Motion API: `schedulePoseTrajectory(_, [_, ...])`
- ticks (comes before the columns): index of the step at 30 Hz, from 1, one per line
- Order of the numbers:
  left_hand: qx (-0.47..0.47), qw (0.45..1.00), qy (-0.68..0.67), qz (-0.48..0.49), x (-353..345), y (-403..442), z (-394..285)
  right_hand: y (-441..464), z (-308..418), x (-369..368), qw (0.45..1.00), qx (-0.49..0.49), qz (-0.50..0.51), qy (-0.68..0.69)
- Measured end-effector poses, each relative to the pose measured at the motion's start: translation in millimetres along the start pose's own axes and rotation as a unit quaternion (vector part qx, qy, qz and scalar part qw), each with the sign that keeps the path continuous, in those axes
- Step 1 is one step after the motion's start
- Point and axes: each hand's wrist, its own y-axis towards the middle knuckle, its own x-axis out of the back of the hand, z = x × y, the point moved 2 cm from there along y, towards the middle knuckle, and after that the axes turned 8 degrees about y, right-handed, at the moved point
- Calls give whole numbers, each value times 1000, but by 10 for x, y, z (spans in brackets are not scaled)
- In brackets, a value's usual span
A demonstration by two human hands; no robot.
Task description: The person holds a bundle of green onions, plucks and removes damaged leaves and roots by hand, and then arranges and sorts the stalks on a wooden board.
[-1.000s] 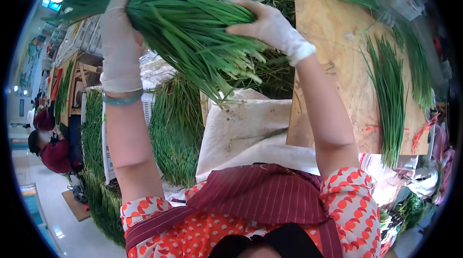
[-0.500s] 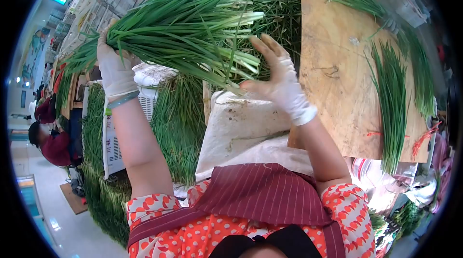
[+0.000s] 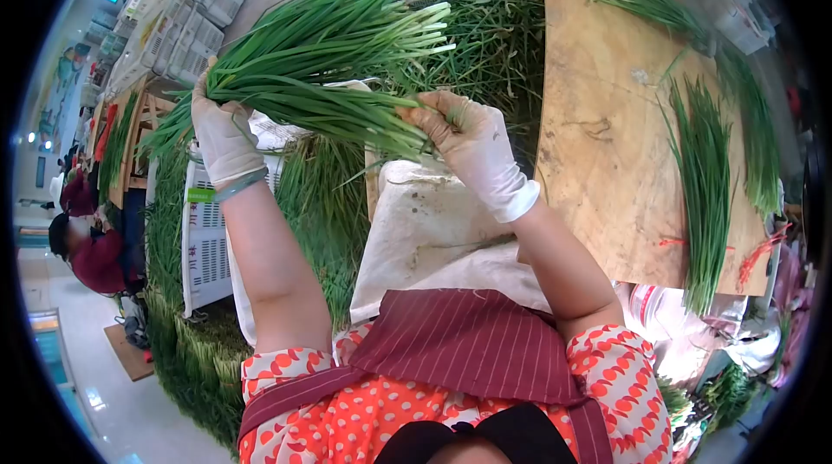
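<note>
My gloved left hand (image 3: 227, 133) is closed round the leafy part of a big bunch of garlic chives (image 3: 316, 48), held sideways in the air. The pale stem ends point right and fan out into an upper and a lower part. At the lower part, my gloved right hand (image 3: 477, 148) pinches the stem ends between thumb and fingers. Some of those ends are hidden behind the fingers. Under the bunch lies a dirt-marked white cloth (image 3: 425, 221) over my lap.
To the right is a wooden board (image 3: 607, 161) with a bundle of chives (image 3: 702, 187) and red ties (image 3: 763, 256). Loose trimmings (image 3: 494, 39) lie beyond my hands. White crates (image 3: 208, 239) and heaped chives (image 3: 321, 213) stand left. A person (image 3: 95, 260) sits farther left.
My right hand has gone from spread fingers beside the stems to pinching the lower stem ends. The bunch has split into two parts, and my left hand has shifted slightly right and down.
</note>
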Motion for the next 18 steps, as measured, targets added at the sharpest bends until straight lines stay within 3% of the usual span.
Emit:
schedulePoseTrajectory(1, [1,1000,-1,1,-9,12,-23,-12,-7,70,1000,0,-1,-1])
schedulePoseTrajectory(3, [160,961,-205,-94,8,67,-41,-41,-75,174,982,-142,70,104])
schedulePoseTrajectory(4, [176,956,-217,-90,116,150,44,-86,-46,220,981,-131,60,132])
schedulePoseTrajectory(5, [176,956,-216,-90,196,185,168,-140,-19,291,981,-130,60,132])
schedulePoseTrajectory(7, [60,984,-145,-88,289,184,200,-258,16,447,958,-197,104,181])
schedulePoseTrajectory(8, [58,984,-143,-90,424,252,264,-300,45,529,948,-227,98,199])
schedulePoseTrajectory(9, [105,966,-228,-61,593,367,347,-324,80,616,977,-142,67,144])
schedulePoseTrajectory(10, [151,938,-311,-30,629,402,344,-334,77,785,979,-130,38,152])
schedulePoseTrajectory(13, [155,958,-227,-79,605,283,188,-207,8,1143,957,-177,-15,231])
schedulePoseTrajectory(14, [89,983,-110,-116,515,155,116,-82,-10,1174,964,-122,-42,234])
schedulePoseTrajectory(15, [88,983,-112,-114,530,114,91,19,-10,1213,967,-65,-69,236])
schedulePoseTrajectory(17, [160,959,-221,-79,522,43,63,206,50,932,975,-190,-36,105])
schedulePoseTrajectory(18, [158,965,-167,-128,359,-96,-80,315,-38,734,976,-172,-4,137])
